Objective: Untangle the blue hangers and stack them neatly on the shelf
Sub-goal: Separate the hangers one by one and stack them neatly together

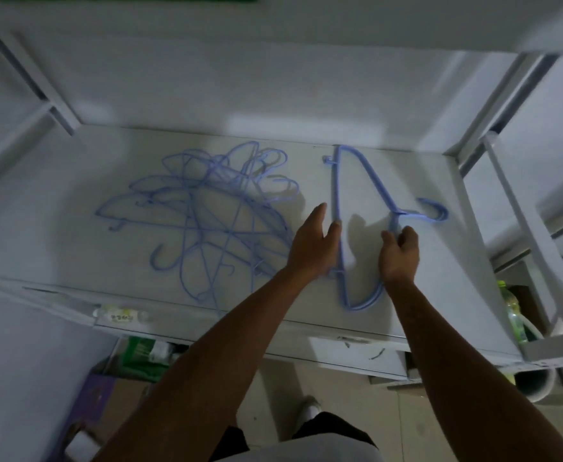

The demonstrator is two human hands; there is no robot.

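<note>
Shelf point(446, 268) carries 2 groups. The tangle of blue hangers point(207, 215) sits at 9 o'clock from the hands, hooks and bars interlocked, and nobody is touching it. The sorted stack point(336, 181) lies flat at 3 o'clock from the tangle, well apart, probably so freed pieces don't re-snag. The stack's long bar runs 12 to 6 and its hooks point to 3 o'clock, nested. It looks like 2 or so hangers; I can't tell the exact count.

Left hand point(313, 241): released, fingers straight, thumb side pressed against the long bar from the 9 o'clock side. It holds nothing and acts as a stop to square the bars.

Right hand point(400, 255): fingers curled round the sloped shoulder wires just below the hook neck, grasping the stack from the 3 o'clock side. It reads as nudging the pieces into line against the left hand.

My take: this is early in the job, since most hangers are in the tangle. Pulling 1 out risks dragging the whole clump toward the stack.
</note>
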